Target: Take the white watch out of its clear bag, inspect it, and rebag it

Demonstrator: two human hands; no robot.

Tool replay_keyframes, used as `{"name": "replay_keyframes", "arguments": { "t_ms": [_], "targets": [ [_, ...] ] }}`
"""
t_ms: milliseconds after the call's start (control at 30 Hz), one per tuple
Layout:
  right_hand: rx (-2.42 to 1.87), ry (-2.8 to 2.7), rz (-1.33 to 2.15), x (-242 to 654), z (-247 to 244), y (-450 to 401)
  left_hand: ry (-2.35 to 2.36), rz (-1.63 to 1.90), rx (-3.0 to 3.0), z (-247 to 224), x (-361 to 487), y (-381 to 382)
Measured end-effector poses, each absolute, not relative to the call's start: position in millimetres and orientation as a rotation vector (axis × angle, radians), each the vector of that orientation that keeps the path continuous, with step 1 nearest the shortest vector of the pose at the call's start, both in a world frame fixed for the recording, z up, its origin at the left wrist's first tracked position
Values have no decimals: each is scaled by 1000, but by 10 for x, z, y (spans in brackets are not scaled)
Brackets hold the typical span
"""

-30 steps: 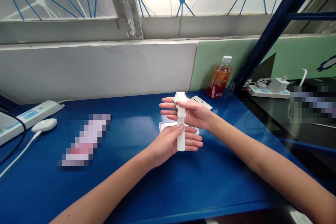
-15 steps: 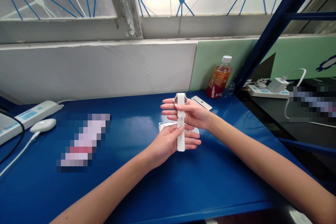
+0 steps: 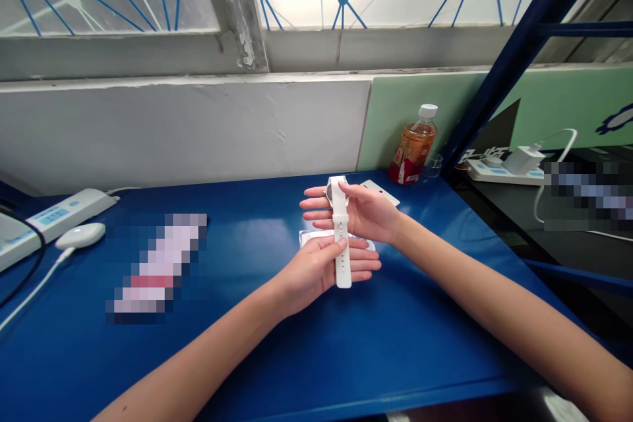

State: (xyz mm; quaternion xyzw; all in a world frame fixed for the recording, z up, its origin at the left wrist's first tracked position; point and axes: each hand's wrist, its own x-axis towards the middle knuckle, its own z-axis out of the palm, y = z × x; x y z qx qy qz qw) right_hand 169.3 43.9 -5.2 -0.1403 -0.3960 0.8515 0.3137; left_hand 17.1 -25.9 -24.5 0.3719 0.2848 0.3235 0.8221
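Observation:
A white wristwatch (image 3: 341,227) hangs upright between my two hands, its round case at the top partly covered by the strap. My left hand (image 3: 316,270) pinches the lower, holed part of the strap under its thumb, with its other fingers stretched out behind. Above it, my right hand (image 3: 368,212) supports the case end on its extended fingers, thumb at the right edge of the strap. Behind the hands lies a white and clear object (image 3: 307,235), mostly hidden. A white card with a small hole (image 3: 383,193) lies just beyond my right hand.
On the blue table (image 3: 237,356), a pixelated flat item (image 3: 161,267), a white oval device with a cable (image 3: 82,235) and a power strip (image 3: 59,217) lie left. A drink bottle (image 3: 413,148) stands at the back right by a blue metal post (image 3: 499,86).
My right thumb has shifted right, off the front of the strap to its edge. The watch has turned slightly, its lower end moving a little right. My left hand keeps its pinch.

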Motion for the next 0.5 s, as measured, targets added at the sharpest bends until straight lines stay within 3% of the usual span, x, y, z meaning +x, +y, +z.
{"name": "replay_keyframes", "arguments": {
  "t_ms": [500],
  "targets": [
    [-355, -998, 2281, 1703, 10, 413, 629, 675, 775, -240, 171, -250]
  ]
}}
